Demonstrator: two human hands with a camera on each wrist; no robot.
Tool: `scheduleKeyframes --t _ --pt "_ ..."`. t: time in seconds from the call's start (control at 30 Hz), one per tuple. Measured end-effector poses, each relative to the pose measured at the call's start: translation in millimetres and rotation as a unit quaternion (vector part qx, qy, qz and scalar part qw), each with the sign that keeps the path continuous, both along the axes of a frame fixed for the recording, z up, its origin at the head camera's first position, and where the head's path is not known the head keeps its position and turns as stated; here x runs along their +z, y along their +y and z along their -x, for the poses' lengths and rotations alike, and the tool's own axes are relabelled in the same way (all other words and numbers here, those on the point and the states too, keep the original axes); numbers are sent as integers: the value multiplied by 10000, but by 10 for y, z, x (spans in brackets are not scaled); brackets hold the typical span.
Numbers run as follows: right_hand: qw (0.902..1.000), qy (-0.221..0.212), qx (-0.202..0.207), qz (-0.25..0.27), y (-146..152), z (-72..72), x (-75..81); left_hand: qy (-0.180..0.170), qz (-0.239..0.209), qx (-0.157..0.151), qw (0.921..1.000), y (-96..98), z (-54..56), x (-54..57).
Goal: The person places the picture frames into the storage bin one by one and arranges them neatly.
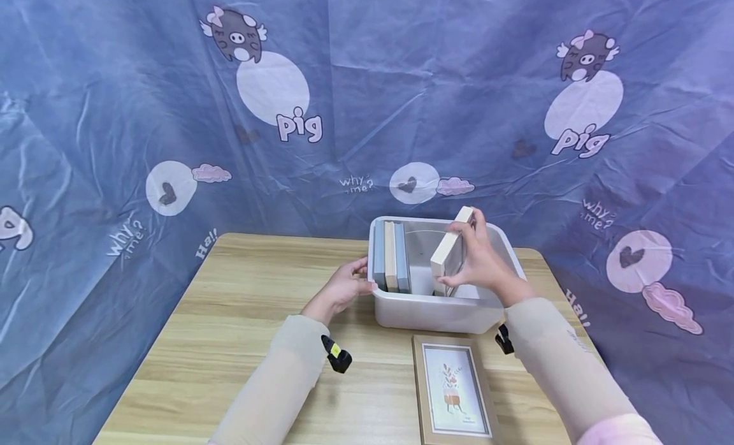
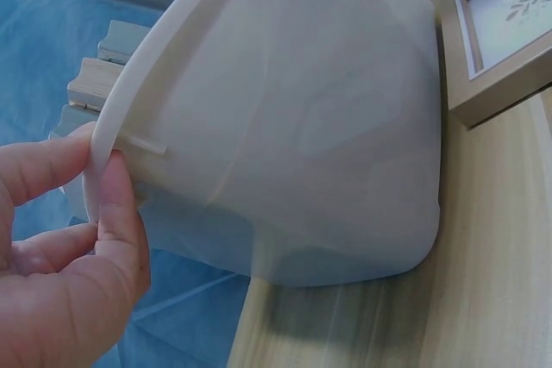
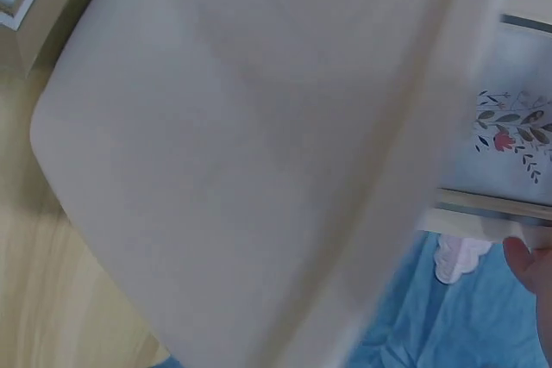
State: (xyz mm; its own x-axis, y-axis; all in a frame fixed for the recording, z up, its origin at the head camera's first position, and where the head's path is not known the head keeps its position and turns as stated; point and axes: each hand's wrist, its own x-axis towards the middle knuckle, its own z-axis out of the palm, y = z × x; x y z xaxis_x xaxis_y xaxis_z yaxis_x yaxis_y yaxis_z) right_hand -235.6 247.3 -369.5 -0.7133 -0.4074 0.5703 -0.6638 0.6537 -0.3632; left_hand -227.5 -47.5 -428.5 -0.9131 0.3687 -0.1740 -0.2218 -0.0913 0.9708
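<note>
A white plastic bin (image 1: 438,314) stands toward the back of the table. My left hand (image 1: 343,285) holds its left rim, thumb and fingers pinching the edge in the left wrist view. My right hand (image 1: 482,260) grips a cream picture frame (image 1: 449,248) on edge, tilted, partly inside the right half of the bin. The right wrist view shows its leafy flower print (image 3: 517,131) and my thumb on the border. Upright along the bin's left wall are two light blue slim pieces (image 1: 402,254) with a wood-coloured one (image 1: 390,254) between them.
A wood-coloured picture frame (image 1: 420,394) with a plant-pot print lies face up in front of the bin. The wooden table (image 1: 229,330) reaches back to a blue patterned cloth (image 1: 355,81), which hangs behind it and at both sides.
</note>
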Motion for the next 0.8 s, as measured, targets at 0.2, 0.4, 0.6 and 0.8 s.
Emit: scheduleKeyframes --t 0.2,0.4,0.6,0.8 --pt "9996 -228 191 25 -62 55 -150 -13 -22 4 10000 -7 2 -22" --pt "9974 -709 126 -15 -130 92 -220 13 -45 52 10000 -9 -2 -20" --pt "9936 -1020 -104 -473 -158 89 -278 32 -22 32 10000 2 -19 -17" --pt "9859 -1329 -303 -967 -186 59 -283 3 13 72 10000 11 -35 -22"
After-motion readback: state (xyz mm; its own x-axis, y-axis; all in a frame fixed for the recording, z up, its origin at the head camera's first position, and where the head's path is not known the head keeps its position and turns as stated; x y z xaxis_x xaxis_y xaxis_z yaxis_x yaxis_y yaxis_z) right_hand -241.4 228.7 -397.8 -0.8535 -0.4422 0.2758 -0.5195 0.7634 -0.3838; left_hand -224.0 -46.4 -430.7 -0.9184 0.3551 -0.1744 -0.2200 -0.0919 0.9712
